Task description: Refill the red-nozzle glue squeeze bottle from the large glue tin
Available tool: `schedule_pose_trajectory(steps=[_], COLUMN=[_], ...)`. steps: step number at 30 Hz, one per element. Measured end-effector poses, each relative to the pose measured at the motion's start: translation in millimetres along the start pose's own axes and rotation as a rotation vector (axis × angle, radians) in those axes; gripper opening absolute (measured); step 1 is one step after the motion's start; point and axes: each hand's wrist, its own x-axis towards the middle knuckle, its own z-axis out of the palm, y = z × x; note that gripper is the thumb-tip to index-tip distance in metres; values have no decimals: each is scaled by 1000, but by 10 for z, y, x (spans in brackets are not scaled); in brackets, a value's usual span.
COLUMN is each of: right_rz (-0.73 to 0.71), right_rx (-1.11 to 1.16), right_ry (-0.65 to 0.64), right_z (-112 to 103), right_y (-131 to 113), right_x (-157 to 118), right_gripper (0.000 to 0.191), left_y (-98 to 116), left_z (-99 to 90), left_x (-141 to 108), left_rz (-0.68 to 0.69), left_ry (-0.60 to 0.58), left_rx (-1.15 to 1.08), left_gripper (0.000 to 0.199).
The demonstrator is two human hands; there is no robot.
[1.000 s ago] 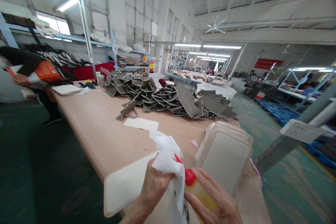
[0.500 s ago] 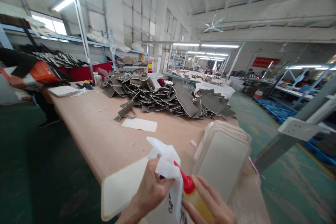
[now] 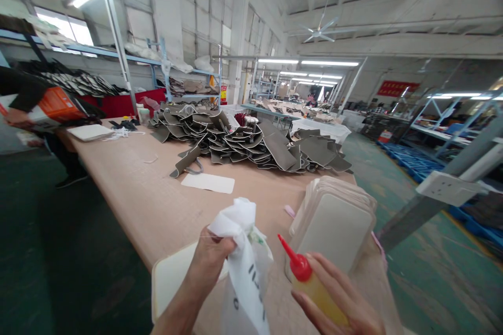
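My left hand [image 3: 210,256] is closed on a crumpled white plastic bag [image 3: 245,272] with dark printed characters, which hangs down from my fingers. In my right hand [image 3: 341,293] is a squeeze bottle [image 3: 316,293] of yellowish liquid, its red pointed nozzle tilted up and to the left, apart from the bag. Beneath my left forearm lies a pale rounded board [image 3: 168,277], partly covered by the arm and bag. A stack of similar cream boards [image 3: 334,225] stands just beyond the bottle. Whatever the bag may contain is hidden.
Across the tan table [image 3: 129,193] lies a large heap of dark grey-brown pieces [image 3: 236,138], with a white card [image 3: 208,183] before it. At the far left a person [image 3: 23,99] holds an orange and white box [image 3: 58,107]. A metal post [image 3: 428,209] rises at the right.
The bottle and my right hand have moved right, away from the bag. My left hand has shifted left and slightly up, and the bag hangs more openly.
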Motion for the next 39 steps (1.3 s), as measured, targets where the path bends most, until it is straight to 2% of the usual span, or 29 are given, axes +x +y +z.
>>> schedule_pose_trajectory(steps=[3,6,9,11,13,17,20,26,29,31,34,39], right_rz=[-56,-132,-238,-320,-396,-430,-408,-337,-333,-351,-378,-380], right_rx=[27,16,-21,-69,-128,-211,-201,-164,-167,-183,-239,-327], right_ry=[-113,-139,-125,-112,-119,-112,-66,9,9,-6,-33,-87], right_z=[-79,-119,-161,-188,-205,-195,-167,-72,-36,-46,-104,-176], right_y=[-9,-22,7,43,79,110,91,67,101,130,171,203], right_x=[55,137,215,247,257,244,256,270,233,209,185,176], right_gripper=[41,40,37,36,38,39,35,30,34,32,26,32], left_y=[-76,-110,-15,86,165,174,90,-29,-54,-73,-103,-110], left_z=[-24,-22,-19,-6,20,65,64,103,172,205,213,197], left_x=[57,64,32,12,8,65,125,134,102,94,121,209], left_rz=[-27,-40,16,49,25,-146,-210,-183,-129,-108,-118,-141], left_ry=[-121,-283,-404,-442,-470,-462,-412,-301,-248,-232,-217,-332], left_rx=[-3,30,171,287,344,293,218,6,-177,-223,-111,124], left_gripper=[14,21,16,8,6,7,16,21,34,41,39,21])
